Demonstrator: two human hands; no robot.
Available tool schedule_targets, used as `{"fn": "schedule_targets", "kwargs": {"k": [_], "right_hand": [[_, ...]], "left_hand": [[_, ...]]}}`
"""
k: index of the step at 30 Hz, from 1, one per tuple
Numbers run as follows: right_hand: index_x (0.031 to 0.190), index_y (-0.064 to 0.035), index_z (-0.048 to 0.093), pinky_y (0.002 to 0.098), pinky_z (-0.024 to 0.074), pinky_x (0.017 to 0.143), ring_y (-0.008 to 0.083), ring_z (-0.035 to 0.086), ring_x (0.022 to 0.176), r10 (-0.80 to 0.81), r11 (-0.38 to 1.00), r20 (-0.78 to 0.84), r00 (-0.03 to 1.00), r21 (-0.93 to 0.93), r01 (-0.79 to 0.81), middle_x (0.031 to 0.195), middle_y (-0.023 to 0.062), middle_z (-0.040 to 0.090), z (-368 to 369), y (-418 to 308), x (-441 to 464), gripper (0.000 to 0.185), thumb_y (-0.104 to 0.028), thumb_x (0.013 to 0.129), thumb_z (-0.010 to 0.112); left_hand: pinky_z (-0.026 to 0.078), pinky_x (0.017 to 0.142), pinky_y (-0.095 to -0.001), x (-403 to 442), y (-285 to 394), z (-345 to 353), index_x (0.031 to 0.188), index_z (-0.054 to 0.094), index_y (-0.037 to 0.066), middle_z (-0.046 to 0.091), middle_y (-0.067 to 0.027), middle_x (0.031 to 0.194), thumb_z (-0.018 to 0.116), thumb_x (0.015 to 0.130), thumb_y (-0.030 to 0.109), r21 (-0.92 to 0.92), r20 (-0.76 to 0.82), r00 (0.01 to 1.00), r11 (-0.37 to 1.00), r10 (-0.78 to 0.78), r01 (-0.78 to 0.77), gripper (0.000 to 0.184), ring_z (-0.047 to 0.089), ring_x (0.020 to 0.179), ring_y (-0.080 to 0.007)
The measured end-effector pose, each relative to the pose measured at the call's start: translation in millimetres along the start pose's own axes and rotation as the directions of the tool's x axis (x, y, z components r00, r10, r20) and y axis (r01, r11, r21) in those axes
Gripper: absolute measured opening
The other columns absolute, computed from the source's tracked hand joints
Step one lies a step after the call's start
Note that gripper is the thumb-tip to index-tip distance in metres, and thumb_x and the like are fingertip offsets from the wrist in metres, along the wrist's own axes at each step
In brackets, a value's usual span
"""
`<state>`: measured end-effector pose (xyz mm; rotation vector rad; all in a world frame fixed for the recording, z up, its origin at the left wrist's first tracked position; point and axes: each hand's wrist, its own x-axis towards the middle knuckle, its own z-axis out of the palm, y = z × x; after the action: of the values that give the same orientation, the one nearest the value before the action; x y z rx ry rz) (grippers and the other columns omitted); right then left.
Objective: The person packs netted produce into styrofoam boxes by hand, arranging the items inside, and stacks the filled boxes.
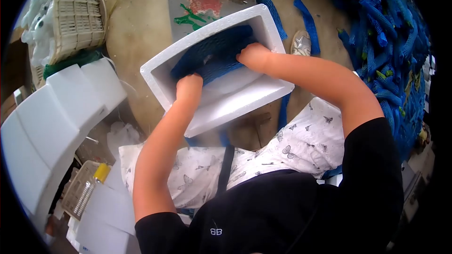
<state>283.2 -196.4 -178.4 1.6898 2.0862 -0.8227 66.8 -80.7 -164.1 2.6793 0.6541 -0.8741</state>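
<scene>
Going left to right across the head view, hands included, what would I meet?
Plastic crate at the top, left hand, right hand, shoe, pile of blue netting.

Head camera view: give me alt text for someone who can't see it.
A person's left hand and right hand hold dark blue netted material inside a white foam box. Bright blue netted pieces lie heaped to the right.
</scene>
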Motion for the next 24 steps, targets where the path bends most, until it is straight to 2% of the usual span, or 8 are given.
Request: {"fn": "schedule_targets", "kwargs": {"k": [3, 4, 7, 12, 15, 19, 22, 24], "right_hand": [[0.092, -0.0058, 0.073, 0.0399, 0.0553, 0.075, 0.0292, 0.068, 0.087, 0.044, 0.998, -0.017, 0.999, -0.040, -0.045, 0.096, 0.0122, 0.071, -7.3, 1.2, 7.0, 0.020, -0.008, 0.076, 0.060], [0.092, -0.0070, 0.072, 0.0417, 0.0548, 0.074, 0.0300, 0.068, 0.087, -0.017, 0.998, 0.091, 0.996, -0.057, 0.022, 0.095, 0.0116, 0.070, -13.7, 1.2, 8.8, 0.020, -0.012, 0.077, 0.059], [0.089, -0.0084, 0.074, 0.0444, 0.0531, 0.071, 0.0289, 0.069, 0.087, -0.073, 0.986, 0.157, 0.985, -0.138, 0.095, 0.094, 0.0100, 0.071, -39.0, -14.7, 14.0, 0.020, -0.017, 0.079, 0.059], [0.089, -0.0101, 0.074, 0.0414, 0.0528, 0.068, 0.0271, 0.069, 0.085, -0.040, 0.999, 0.109, 0.993, 0.003, 0.040, 0.091, 0.0095, 0.072, -21.6, -35.8, 22.2, 0.019, -0.015, 0.079, 0.059], [0.089, -0.0102, 0.074, 0.0395, 0.0523, 0.068, 0.0271, 0.068, 0.085, -0.038, 0.999, 0.269, 0.962, 0.041, 0.028, 0.089, 0.0102, 0.071, -44.8, -28.4, 30.2, 0.018, -0.018, 0.075, 0.065], [0.096, -0.0061, 0.072, 0.0376, 0.0537, 0.073, 0.0289, 0.068, 0.091, -0.081, 0.997, 0.047, 0.996, 0.018, 0.081, 0.096, 0.0130, 0.070, -91.0, -41.1, 38.1, 0.034, -0.032, 0.075, 0.073], [0.097, -0.0059, 0.071, 0.0383, 0.0539, 0.074, 0.0288, 0.068, 0.090, -0.120, 0.985, 0.213, 0.970, 0.144, 0.091, 0.095, 0.0129, 0.070, -72.3, -42.5, 63.4, 0.033, -0.032, 0.077, 0.073], [0.098, -0.0058, 0.071, 0.0392, 0.0545, 0.073, 0.0285, 0.068, 0.089, -0.110, 0.985, 0.211, 0.971, 0.151, 0.079, 0.095, 0.0135, 0.070, -58.5, -48.1, 67.4, 0.025, -0.022, 0.079, 0.068]], "left_hand": [[0.056, 0.069, -0.0353, 0.3, -1.1, -2.6, 0.088, 0.068, 0.001, 0.069, -0.0167, 0.084, 0.057, 0.079, 0.001, -0.006, 0.005, 1.000, 1.000, 0.005, -0.005, 0.014, 0.069, 0.079, -0.0308], [0.056, 0.070, -0.0361, -3.7, -2.1, -5.3, 0.089, 0.068, 0.001, 0.069, -0.0171, 0.085, 0.057, 0.079, 0.002, 0.063, 0.052, 0.997, 0.996, 0.062, -0.066, 0.015, 0.069, 0.080, -0.0305], [0.056, 0.068, -0.0341, -5.0, -8.6, -4.6, 0.083, 0.072, 0.008, 0.070, -0.0128, 0.085, 0.067, 0.071, 0.003, 0.116, 0.039, 0.993, 0.987, 0.109, -0.113, 0.014, 0.069, 0.082, -0.0276], [0.056, 0.065, -0.0346, -1.9, -1.6, -3.8, 0.078, 0.073, 0.008, 0.071, -0.0105, 0.084, 0.070, 0.068, 0.002, 0.066, 0.159, 0.984, 0.994, 0.078, -0.089, 0.012, 0.070, 0.080, -0.0258], [0.056, 0.067, -0.0354, 0.4, -4.4, 5.4, 0.082, 0.074, 0.007, 0.071, -0.0114, 0.086, 0.064, 0.074, 0.003, 0.098, 0.165, 0.983, 0.990, 0.081, -0.098, 0.013, 0.070, 0.082, -0.0272], [0.057, 0.069, -0.0373, 0.7, -15.4, -22.0, 0.085, 0.073, 0.006, 0.071, -0.0135, 0.091, 0.060, 0.078, 0.006, 0.052, 0.172, 0.985, 0.998, 0.024, -0.033, 0.015, 0.069, 0.085, -0.0286], [0.056, 0.071, -0.0370, 0.1, -19.8, -9.0, 0.084, 0.073, 0.008, 0.071, -0.0116, 0.090, 0.066, 0.074, 0.007, -0.025, 0.212, 0.977, 1.000, 0.000, 0.006, 0.012, 0.069, 0.087, -0.0269], [0.056, 0.071, -0.0358, 8.5, -15.2, -3.5, 0.086, 0.073, 0.008, 0.071, -0.0097, 0.090, 0.066, 0.074, 0.007, 0.143, 0.208, 0.973, 0.981, 0.100, -0.131, 0.014, 0.069, 0.088, -0.0260]]}}
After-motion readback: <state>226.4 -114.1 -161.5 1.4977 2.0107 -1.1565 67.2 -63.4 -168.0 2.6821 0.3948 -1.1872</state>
